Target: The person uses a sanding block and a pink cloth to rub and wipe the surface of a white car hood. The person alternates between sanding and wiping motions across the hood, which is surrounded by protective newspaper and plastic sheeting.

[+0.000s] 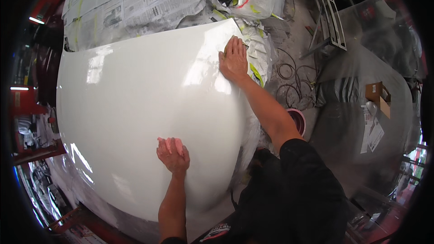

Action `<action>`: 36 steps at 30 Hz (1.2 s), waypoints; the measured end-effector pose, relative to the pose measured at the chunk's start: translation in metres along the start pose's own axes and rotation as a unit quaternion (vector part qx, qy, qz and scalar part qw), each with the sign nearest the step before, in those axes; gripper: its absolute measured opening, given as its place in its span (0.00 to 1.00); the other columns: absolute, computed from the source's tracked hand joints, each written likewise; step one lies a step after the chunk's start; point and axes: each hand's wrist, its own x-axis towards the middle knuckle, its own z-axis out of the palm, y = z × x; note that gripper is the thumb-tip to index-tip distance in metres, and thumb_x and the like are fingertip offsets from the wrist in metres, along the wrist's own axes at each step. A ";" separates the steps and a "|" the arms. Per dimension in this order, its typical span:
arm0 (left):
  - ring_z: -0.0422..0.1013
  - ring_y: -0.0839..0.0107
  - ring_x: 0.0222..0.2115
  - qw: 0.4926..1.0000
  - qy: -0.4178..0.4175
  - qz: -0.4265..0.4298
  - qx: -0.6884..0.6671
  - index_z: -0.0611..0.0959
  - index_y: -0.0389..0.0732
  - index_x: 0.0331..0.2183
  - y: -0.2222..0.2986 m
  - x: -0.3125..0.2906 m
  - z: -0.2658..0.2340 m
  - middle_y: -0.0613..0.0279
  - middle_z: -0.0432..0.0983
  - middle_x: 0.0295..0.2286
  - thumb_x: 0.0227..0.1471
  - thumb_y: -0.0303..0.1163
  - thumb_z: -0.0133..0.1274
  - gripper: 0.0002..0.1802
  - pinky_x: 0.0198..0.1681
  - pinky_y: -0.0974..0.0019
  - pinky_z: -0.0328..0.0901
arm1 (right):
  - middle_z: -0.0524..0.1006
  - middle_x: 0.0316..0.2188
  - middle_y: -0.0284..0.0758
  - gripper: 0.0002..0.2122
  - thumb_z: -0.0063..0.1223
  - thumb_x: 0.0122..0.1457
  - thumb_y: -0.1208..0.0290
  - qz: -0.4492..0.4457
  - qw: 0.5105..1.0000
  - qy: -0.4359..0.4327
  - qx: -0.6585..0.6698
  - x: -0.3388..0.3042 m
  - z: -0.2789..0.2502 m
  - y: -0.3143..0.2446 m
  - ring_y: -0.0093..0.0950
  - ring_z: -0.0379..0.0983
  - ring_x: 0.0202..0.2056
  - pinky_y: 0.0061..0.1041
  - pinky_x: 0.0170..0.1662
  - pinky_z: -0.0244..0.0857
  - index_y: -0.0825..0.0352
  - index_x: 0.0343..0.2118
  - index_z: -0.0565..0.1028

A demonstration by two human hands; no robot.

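A glossy white car hood [135, 95] spreads out in front of me, with bright reflections across it. My left hand [173, 159] rests on its lower middle, fingers closed over a pink cloth [176, 144] pressed to the paint. Reaching farther out, my right hand [235, 61] lies on the hood's far right corner, fingers side by side. A thin dark edge shows beside those fingertips; what it belongs to is mostly covered by the hand.
Newspaper [140, 2] and plastic sheeting [271, 0] mask the area beyond the hood. To the right are a coiled hose [294, 79], a pink-rimmed bucket [304, 119] and a metal frame [332, 22]. A cardboard box [374, 91] sits on a plastic-covered dark shape [343, 124].
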 end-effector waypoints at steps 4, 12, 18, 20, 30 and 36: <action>0.59 0.43 0.62 0.999 0.002 -0.032 0.012 0.78 0.38 0.52 -0.014 -0.008 -0.007 0.45 0.62 0.60 0.52 0.41 0.55 0.28 0.62 0.38 0.53 | 0.56 0.68 0.55 0.37 0.49 0.65 0.54 -0.160 0.965 -0.195 0.068 -0.187 -0.052 -0.043 0.51 0.49 0.69 0.48 0.72 0.40 0.78 0.67 0.54; 0.58 0.44 0.63 1.000 -0.006 -0.015 -0.005 0.76 0.40 0.55 -0.006 -0.003 0.002 0.46 0.63 0.59 0.52 0.42 0.55 0.30 0.63 0.38 0.51 | 0.56 0.68 0.54 0.33 0.42 0.67 0.58 -0.089 0.993 -0.036 -0.071 0.064 0.003 0.005 0.49 0.48 0.70 0.44 0.72 0.39 0.80 0.66 0.56; 0.59 0.45 0.62 0.999 -0.007 -0.046 -0.001 0.77 0.42 0.53 -0.013 -0.003 -0.010 0.49 0.63 0.58 0.51 0.41 0.56 0.28 0.62 0.38 0.53 | 0.60 0.65 0.57 0.33 0.49 0.64 0.60 -0.238 0.940 -0.237 0.066 -0.153 -0.044 -0.048 0.50 0.52 0.69 0.47 0.72 0.40 0.80 0.64 0.58; 0.59 0.45 0.62 0.999 -0.005 -0.050 0.001 0.77 0.43 0.53 -0.020 -0.010 -0.010 0.49 0.63 0.58 0.50 0.41 0.56 0.28 0.61 0.38 0.53 | 0.57 0.67 0.56 0.36 0.50 0.64 0.57 -0.282 0.906 -0.311 0.056 -0.166 -0.078 -0.053 0.50 0.50 0.70 0.46 0.73 0.38 0.80 0.66 0.55; 0.59 0.46 0.62 0.999 -0.015 -0.050 0.005 0.76 0.46 0.54 -0.020 -0.016 -0.011 0.47 0.63 0.58 0.49 0.42 0.56 0.29 0.61 0.38 0.55 | 0.51 0.69 0.57 0.36 0.43 0.66 0.56 -0.205 0.956 -0.209 -0.025 -0.090 -0.015 -0.028 0.51 0.43 0.71 0.46 0.73 0.35 0.79 0.68 0.51; 0.60 0.47 0.61 0.999 0.003 -0.048 -0.009 0.77 0.47 0.53 -0.015 -0.006 -0.007 0.48 0.65 0.56 0.47 0.42 0.57 0.30 0.60 0.38 0.55 | 0.53 0.69 0.57 0.35 0.43 0.67 0.53 -0.216 0.960 -0.177 -0.015 0.025 0.001 -0.013 0.50 0.46 0.71 0.45 0.73 0.38 0.79 0.67 0.54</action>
